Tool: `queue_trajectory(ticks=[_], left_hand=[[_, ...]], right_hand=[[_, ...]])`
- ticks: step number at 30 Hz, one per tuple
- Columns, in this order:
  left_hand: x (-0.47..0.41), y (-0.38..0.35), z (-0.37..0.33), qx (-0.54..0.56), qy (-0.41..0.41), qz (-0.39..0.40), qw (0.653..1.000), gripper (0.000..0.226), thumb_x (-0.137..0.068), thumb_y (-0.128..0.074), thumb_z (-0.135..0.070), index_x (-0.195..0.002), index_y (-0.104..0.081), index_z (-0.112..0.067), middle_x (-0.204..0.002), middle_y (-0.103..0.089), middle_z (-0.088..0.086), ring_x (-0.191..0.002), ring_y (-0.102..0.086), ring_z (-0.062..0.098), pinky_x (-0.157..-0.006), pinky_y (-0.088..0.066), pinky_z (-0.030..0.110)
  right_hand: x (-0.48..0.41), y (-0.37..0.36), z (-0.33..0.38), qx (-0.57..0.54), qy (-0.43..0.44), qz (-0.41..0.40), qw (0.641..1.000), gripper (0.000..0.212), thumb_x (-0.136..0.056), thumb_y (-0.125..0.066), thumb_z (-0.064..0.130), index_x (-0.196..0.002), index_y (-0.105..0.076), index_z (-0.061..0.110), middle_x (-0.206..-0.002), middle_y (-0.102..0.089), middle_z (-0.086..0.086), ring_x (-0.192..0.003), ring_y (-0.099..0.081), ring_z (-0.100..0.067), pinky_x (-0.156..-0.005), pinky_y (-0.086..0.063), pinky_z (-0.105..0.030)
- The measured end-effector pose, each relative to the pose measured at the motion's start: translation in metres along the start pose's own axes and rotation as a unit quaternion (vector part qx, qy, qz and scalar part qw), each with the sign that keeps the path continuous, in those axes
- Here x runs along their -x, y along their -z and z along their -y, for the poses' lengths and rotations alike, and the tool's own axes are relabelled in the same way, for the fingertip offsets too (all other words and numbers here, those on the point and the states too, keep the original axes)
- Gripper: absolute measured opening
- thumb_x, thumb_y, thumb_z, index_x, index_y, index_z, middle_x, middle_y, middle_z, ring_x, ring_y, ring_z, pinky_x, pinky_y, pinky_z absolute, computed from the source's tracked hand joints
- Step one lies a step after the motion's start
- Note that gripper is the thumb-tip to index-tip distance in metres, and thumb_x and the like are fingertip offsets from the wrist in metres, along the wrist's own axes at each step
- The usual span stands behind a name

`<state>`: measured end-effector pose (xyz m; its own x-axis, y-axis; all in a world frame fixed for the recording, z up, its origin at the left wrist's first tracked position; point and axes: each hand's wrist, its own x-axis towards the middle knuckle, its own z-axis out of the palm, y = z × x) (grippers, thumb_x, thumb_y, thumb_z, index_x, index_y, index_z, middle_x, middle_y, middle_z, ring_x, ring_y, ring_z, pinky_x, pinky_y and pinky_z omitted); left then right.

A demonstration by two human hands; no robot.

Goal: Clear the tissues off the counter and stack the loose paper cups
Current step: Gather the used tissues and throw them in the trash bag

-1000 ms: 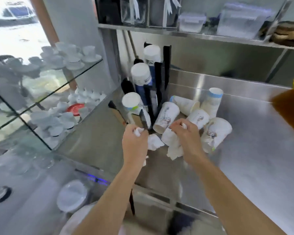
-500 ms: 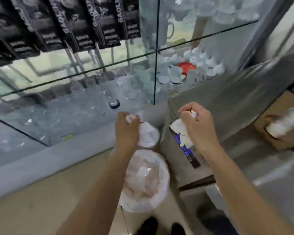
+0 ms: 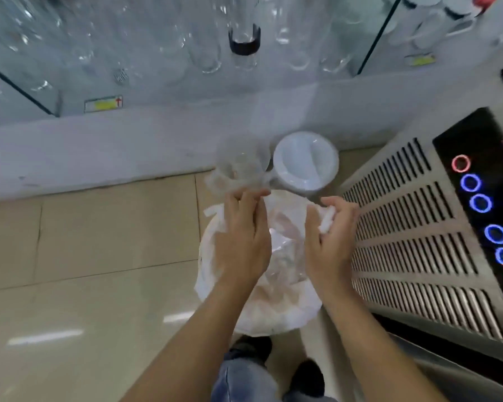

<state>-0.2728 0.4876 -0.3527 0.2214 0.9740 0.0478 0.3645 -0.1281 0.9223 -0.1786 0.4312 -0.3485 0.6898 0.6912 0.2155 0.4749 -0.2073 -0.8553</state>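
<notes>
I look straight down at a waste bin lined with a white bag (image 3: 276, 317) that stands on the floor. My left hand (image 3: 244, 236) hovers over the bin's left half with its fingers stretched out, and I see no tissue in it. My right hand (image 3: 328, 242) is over the bin's right half, fingers curled around a crumpled white tissue (image 3: 327, 220). The paper cups and the counter top are out of view.
A round white lid (image 3: 305, 163) and a crumpled clear plastic bag (image 3: 238, 166) lie just beyond the bin. A steel cabinet front with vent slats (image 3: 413, 227) and lit round buttons (image 3: 479, 203) stands right of it. A glass case (image 3: 186, 47) rises ahead. Beige floor tiles (image 3: 84, 242) spread left.
The view swung from the counter with the cups down to the bin. Both hands carried tissues over it; the left hand's tissue is no longer visible, the right still holds one.
</notes>
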Motion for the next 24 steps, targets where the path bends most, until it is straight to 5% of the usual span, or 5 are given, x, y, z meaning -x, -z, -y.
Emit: queue_trajectory(ticks=[4,7,8,13,24], left_hand=[[0.032,-0.046,0.130,-0.275,0.056,0.222,0.934,0.046,-0.095,-0.036,-0.029,-0.139,-0.032,-0.015,-0.149,-0.030,0.009,-0.139,-0.021,0.027,-0.114,-0.008,0.022],[0.052,-0.046,0.186,-0.451,0.167,0.550,0.683,0.069,-0.092,-0.041,-0.039,-0.146,0.002,-0.028,-0.158,0.006,0.010,-0.142,0.013,0.033,-0.113,0.009,0.051],[0.053,-0.040,0.188,-0.458,0.183,0.586,0.643,0.069,-0.091,-0.043,-0.040,-0.146,-0.003,-0.029,-0.158,0.005,0.010,-0.143,0.011,0.033,-0.113,0.007,0.051],[0.025,-0.008,0.130,-0.426,0.089,0.477,0.763,0.065,-0.088,-0.046,-0.047,-0.142,-0.026,-0.019,-0.149,-0.033,0.011,-0.135,-0.031,0.029,-0.109,-0.027,0.043],[-0.036,0.082,-0.149,-0.292,-0.133,0.340,0.884,0.054,-0.086,-0.051,-0.050,-0.135,-0.039,-0.030,-0.139,-0.048,-0.006,-0.125,-0.043,0.018,-0.096,-0.034,0.031]], right_hand=[[0.049,-0.058,-0.120,0.215,-0.064,0.285,0.932,0.060,-0.087,-0.057,0.027,-0.136,-0.030,0.006,-0.137,-0.038,-0.020,-0.124,-0.036,-0.032,-0.104,-0.027,-0.047],[0.076,-0.058,-0.178,0.346,-0.141,0.613,0.696,0.099,-0.078,-0.060,0.053,-0.145,0.009,0.028,-0.158,0.003,-0.008,-0.144,0.004,-0.025,-0.113,0.001,-0.049],[0.077,-0.054,-0.183,0.342,-0.159,0.633,0.676,0.103,-0.075,-0.060,0.058,-0.143,0.013,0.032,-0.158,0.008,-0.007,-0.144,0.006,-0.026,-0.113,0.002,-0.050],[0.038,-0.026,-0.125,0.299,-0.070,0.474,0.825,0.089,-0.076,-0.053,0.061,-0.144,-0.003,0.034,-0.157,-0.013,-0.003,-0.142,-0.015,-0.024,-0.111,-0.013,-0.049],[-0.059,0.118,0.131,0.243,0.043,0.307,0.919,0.084,-0.079,-0.053,0.059,-0.145,-0.014,0.028,-0.149,-0.033,-0.002,-0.134,-0.032,-0.021,-0.110,-0.025,-0.043]])
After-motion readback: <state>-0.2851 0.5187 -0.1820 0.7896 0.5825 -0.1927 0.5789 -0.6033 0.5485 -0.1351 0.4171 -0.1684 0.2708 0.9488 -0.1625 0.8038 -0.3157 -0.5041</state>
